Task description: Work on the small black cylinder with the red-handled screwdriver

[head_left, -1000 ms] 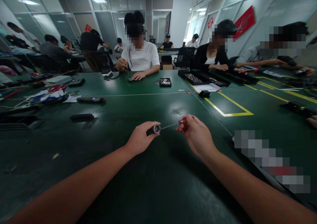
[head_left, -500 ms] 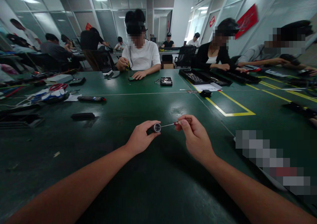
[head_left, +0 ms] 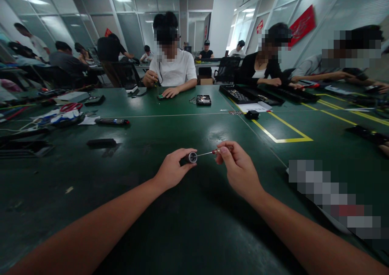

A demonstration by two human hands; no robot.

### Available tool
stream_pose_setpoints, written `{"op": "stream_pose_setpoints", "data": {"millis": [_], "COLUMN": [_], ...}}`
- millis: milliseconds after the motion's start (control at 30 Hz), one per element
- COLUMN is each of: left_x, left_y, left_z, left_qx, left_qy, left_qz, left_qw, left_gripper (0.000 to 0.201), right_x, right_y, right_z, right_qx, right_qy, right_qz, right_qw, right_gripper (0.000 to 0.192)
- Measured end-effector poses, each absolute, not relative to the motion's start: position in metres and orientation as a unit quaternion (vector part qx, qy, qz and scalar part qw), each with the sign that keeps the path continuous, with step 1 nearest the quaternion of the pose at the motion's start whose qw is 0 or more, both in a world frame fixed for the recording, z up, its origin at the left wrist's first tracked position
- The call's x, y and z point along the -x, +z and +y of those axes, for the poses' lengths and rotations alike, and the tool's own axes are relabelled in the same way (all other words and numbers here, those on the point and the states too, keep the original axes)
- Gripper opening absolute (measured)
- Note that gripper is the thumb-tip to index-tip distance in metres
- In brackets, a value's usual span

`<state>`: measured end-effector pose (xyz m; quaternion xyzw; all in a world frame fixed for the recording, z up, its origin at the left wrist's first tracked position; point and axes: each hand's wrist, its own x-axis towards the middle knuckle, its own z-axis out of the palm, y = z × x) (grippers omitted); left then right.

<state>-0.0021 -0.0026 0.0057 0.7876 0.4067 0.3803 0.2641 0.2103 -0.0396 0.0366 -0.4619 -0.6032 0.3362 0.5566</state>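
Note:
Between the thumb and fingers of my left hand point(head_left: 174, 170) is a small dark cylinder point(head_left: 192, 157) with a silvery ring at its open end, which faces me and slightly right. My right hand point(head_left: 241, 167) grips a screwdriver point(head_left: 216, 150) by its reddish, see-through handle. The thin metal shaft points left, and its tip reaches the mouth of the cylinder. Whether the tip touches anything inside is too small to make out. Both hands are held above the green table point(head_left: 170, 242).
A black bar-shaped piece point(head_left: 101, 143) and a dark pen-like tool point(head_left: 112, 121) lie to the left, with scissors point(head_left: 71, 107) and cables beyond. Black trays point(head_left: 238, 93) stand at the back right. A pixelated pale object point(head_left: 328, 198) lies at right. Co-workers sit opposite.
The screwdriver and my right hand have shifted very slightly left. My left hand and the cylinder stay almost in place.

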Motion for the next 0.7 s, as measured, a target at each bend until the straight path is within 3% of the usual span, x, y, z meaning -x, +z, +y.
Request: {"op": "stream_pose_setpoints", "data": {"millis": [133,267,433,700], "left_x": [0.001,0.001,0.003,0.003], "left_y": [0.005,0.005,0.005,0.005], "left_z": [-0.002,-0.002,-0.001,-0.001], "left_qx": [-0.782,-0.786,-0.785,-0.787], "left_qy": [0.390,0.385,0.387,0.382], "left_qz": [0.408,0.404,0.406,0.405], "left_qw": [0.263,0.266,0.263,0.265], "left_gripper": [0.039,0.038,0.038,0.038], "right_x": [-0.212,-0.211,-0.210,-0.212], "right_y": [0.038,0.041,0.042,0.039], "right_z": [-0.044,-0.051,-0.051,-0.049], "right_qx": [0.429,0.457,0.489,0.482], "right_qy": [0.359,0.307,0.262,0.290], "right_qz": [-0.633,-0.654,-0.645,-0.654], "right_qw": [0.536,0.519,0.525,0.506], "right_gripper": [0.026,0.041,0.022,0.032]}}
